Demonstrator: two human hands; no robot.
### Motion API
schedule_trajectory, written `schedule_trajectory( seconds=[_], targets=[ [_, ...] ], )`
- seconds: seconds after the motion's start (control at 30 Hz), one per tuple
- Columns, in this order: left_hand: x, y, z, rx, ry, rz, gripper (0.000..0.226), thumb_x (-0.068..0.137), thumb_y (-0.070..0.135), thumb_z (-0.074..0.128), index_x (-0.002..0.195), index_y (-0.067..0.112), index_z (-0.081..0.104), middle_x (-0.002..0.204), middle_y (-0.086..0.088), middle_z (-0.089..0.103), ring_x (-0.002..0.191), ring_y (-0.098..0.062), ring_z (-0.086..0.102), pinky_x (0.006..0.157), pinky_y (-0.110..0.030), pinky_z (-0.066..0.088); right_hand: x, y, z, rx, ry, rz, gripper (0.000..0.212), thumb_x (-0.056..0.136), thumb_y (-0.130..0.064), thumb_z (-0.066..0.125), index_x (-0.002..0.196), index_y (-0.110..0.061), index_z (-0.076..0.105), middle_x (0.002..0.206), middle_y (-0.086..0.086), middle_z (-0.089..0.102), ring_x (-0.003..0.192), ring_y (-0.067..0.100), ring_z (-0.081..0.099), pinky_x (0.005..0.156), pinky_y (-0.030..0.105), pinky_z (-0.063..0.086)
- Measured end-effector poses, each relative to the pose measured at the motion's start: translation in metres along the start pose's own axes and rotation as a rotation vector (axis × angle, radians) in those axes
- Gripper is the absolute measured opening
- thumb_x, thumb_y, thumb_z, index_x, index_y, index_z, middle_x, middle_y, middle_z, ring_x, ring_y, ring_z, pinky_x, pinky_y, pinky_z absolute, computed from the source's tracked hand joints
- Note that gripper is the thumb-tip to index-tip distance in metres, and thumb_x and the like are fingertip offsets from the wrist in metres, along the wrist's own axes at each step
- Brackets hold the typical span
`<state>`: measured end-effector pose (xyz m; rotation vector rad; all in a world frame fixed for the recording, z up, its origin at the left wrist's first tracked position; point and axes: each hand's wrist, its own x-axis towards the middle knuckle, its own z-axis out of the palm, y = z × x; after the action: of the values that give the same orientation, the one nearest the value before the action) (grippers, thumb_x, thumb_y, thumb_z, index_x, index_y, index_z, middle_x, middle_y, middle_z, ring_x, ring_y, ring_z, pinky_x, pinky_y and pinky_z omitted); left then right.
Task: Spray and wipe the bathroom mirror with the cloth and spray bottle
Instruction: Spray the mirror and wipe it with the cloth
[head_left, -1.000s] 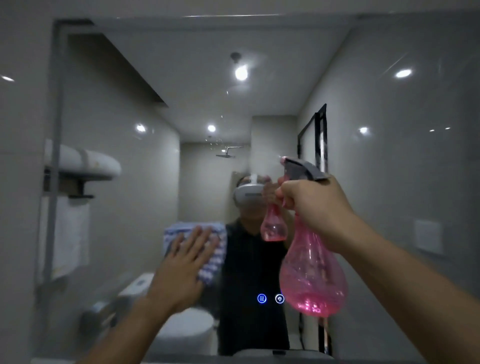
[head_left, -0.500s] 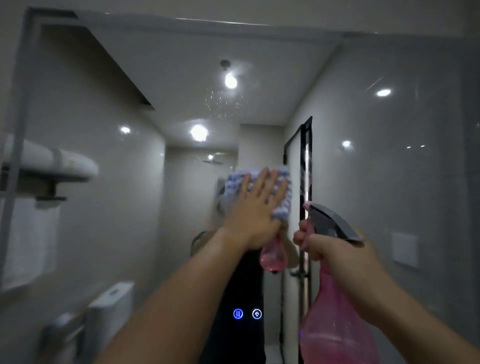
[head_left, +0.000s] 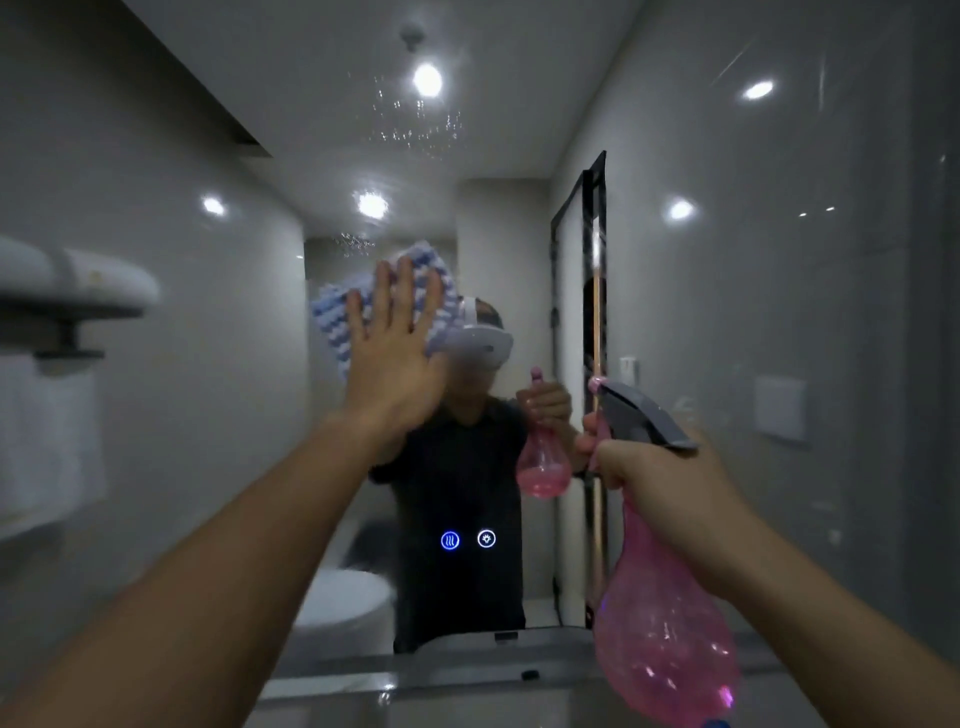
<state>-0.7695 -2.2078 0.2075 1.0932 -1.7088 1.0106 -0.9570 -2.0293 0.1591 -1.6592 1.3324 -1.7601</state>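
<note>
The bathroom mirror fills the view, with spray droplets on the glass near its top centre. My left hand presses a blue-and-white cloth flat against the mirror, fingers spread, left of centre. My right hand grips the neck of a pink spray bottle with a grey trigger head, held upright a little in front of the glass at lower right. The mirror reflects a person and the bottle.
Two lit touch buttons glow on the mirror at lower centre. The mirror's lower edge meets a counter at the bottom. A towel shelf, a toilet and a black-framed shower door appear as reflections.
My left hand has slid the cloth up from the lower left, then a little left across the glass. My right hand has lowered the bottle to the right. Droplets now show near the top.
</note>
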Motion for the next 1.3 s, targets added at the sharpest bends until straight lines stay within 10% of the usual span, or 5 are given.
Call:
schedule_trajectory(
  seconds=[0.27, 0.5, 0.7, 0.83, 1.3],
  targets=[
    [-0.099, -0.023, -0.006, 0.048, -0.288, 0.853, 0.064, 0.077, 0.034, 0.039, 0.139, 0.02, 0.041, 0.147, -0.008, 0.034, 0.14, -0.025, 0.023, 0.114, -0.041, 0.006, -0.009, 0.013, 0.006, 0.022, -0.006, 0.02, 0.022, 0.057, -0.006, 0.057, 0.079, -0.002, 0.053, 0.07, 0.005, 0.054, 0.07, 0.017, 0.048, 0.063, 0.033, 0.036],
    [-0.008, -0.056, -0.021, -0.152, 0.049, -0.556, 0.072, 0.089, 0.03, 0.042, 0.149, 0.018, 0.003, 0.159, -0.013, -0.001, 0.144, -0.032, -0.006, 0.112, -0.058, -0.009, -0.027, 0.02, -0.035, -0.077, 0.069, 0.025, 0.032, 0.053, -0.014, 0.052, 0.081, 0.002, 0.057, 0.072, 0.02, 0.053, 0.074, 0.022, 0.048, 0.064, 0.036, 0.034],
    [-0.077, 0.024, 0.011, -0.027, -0.035, 0.329, 0.071, 0.08, 0.038, 0.032, 0.145, 0.013, 0.017, 0.153, -0.017, 0.016, 0.144, -0.029, 0.005, 0.113, -0.047, -0.016, -0.037, 0.024, -0.032, -0.121, 0.121, 0.109, 0.018, 0.056, -0.013, 0.054, 0.071, -0.003, 0.054, 0.07, 0.006, 0.053, 0.072, 0.019, 0.05, 0.064, 0.035, 0.034],
    [-0.078, 0.011, 0.005, -0.042, -0.105, 0.447, 0.067, 0.08, 0.037, 0.033, 0.141, 0.007, 0.034, 0.148, -0.017, 0.031, 0.142, -0.025, 0.016, 0.113, -0.046, -0.004, -0.032, 0.028, -0.053, -0.133, 0.256, 0.153, 0.006, 0.064, -0.007, 0.057, 0.069, -0.003, 0.058, 0.069, 0.005, 0.051, 0.066, 0.018, 0.045, 0.061, 0.035, 0.034],
    [0.013, 0.117, 0.01, -0.225, -0.012, -0.466, 0.073, 0.095, 0.037, 0.037, 0.146, 0.016, -0.011, 0.158, -0.013, -0.01, 0.143, -0.03, -0.015, 0.109, -0.054, -0.017, -0.021, 0.042, -0.13, -0.067, 0.174, 0.053, 0.015, 0.07, -0.003, 0.053, 0.064, -0.015, 0.047, 0.067, 0.006, 0.048, 0.062, 0.019, 0.043, 0.057, 0.03, 0.032]
  ],
)
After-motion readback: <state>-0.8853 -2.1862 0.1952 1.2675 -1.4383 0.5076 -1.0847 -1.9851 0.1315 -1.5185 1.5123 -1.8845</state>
